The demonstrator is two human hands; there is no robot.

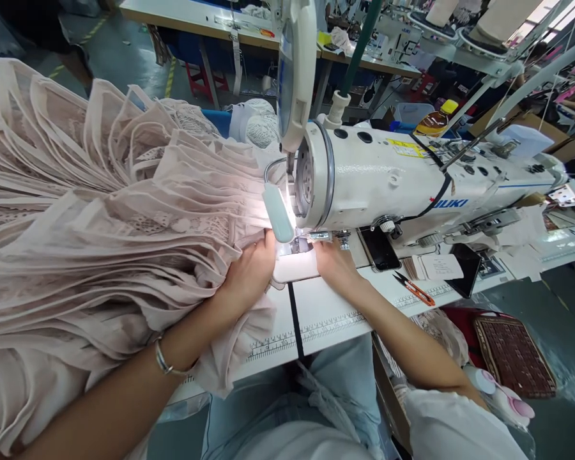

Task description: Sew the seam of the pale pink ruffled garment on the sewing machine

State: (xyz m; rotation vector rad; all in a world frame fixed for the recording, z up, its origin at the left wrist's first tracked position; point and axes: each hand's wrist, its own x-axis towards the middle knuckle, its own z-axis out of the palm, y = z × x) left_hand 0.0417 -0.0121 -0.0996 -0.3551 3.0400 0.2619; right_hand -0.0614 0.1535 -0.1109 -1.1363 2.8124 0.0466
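Note:
A white sewing machine (pixel 364 172) lights the spot under its needle, where both hands meet the work. My left hand (pixel 252 271) is closed at the edge of a pale pink lace-trimmed garment (pixel 172 230), left of the presser foot (pixel 298 245). To the right of the foot lies my right hand (pixel 336 263), close to the needle plate. Its fingertips are hidden by the machine head, so I cannot tell what they touch. A pale green flap (pixel 278 214) hangs in front of the needle area.
A large heap of similar garments fills the left side. Orange-handled thread snips (pixel 414 289), a black phone (pixel 378 249) and small cards (pixel 436 267) lie on the table right of my hands. Thread cones (pixel 501 25) stand above, and an oil bottle (pixel 436 119) behind the machine.

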